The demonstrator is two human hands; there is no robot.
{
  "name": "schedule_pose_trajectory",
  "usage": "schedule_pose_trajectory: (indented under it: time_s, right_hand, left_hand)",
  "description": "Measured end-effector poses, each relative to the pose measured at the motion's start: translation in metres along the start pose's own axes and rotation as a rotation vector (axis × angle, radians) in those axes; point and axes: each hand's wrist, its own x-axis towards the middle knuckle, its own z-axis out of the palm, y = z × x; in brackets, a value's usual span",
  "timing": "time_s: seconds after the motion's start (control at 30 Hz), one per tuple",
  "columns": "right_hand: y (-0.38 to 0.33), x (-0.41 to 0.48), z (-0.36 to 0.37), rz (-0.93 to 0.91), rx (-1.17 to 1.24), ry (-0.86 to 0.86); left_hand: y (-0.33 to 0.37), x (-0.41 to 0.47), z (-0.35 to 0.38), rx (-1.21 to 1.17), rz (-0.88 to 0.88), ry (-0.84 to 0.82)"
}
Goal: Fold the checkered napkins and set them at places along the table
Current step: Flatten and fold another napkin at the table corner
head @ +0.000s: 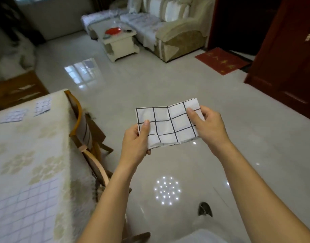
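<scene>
A white napkin with black grid lines [168, 122], folded into a small rectangle, is held in the air above the floor. My left hand [137, 140] pinches its lower left corner, thumb on top. My right hand [207, 126] grips its right edge. To the left is the table [17, 149] under a cream flowered cloth. Two small folded checkered napkins [42, 106] [14, 116] lie at its far end. A larger unfolded checkered napkin [22, 206] lies spread at its near end.
Wooden chairs [84, 127] stand tucked against the table's right side. A shiny tiled floor [150, 81] stretches ahead. A coffee table [115, 37] and a sofa [171, 30] stand at the back. A red doormat [222, 61] and dark red door [287, 55] are at right.
</scene>
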Motion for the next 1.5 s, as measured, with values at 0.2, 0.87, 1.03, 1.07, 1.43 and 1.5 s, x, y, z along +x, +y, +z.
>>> schedule_pose_trajectory:
  time_s: [0.2,0.87,1.03,1.07,1.43,1.5]
  right_hand:
    - [-0.003,0.101,-0.012,-0.008,0.053,-0.161]
    - [-0.019,0.335,0.131,0.008,0.025,-0.432]
    - [-0.033,0.403,0.184,0.023,0.002,-0.428]
    - [-0.032,0.411,0.196,0.002,-0.011,-0.431]
    - [-0.021,0.523,0.350,-0.075,0.015,-0.535]
    - [-0.019,0.552,0.378,-0.070,0.036,-0.578]
  left_hand:
    - [0.026,0.063,0.026,0.070,0.027,0.153]
    - [-0.008,0.275,-0.009,-0.100,-0.061,0.416]
    - [-0.006,0.360,-0.046,-0.075,-0.042,0.424]
    - [-0.009,0.372,-0.053,-0.056,-0.052,0.450]
    - [-0.070,0.498,-0.136,0.066,-0.177,0.607]
    - [-0.078,0.528,-0.149,0.069,-0.205,0.618]
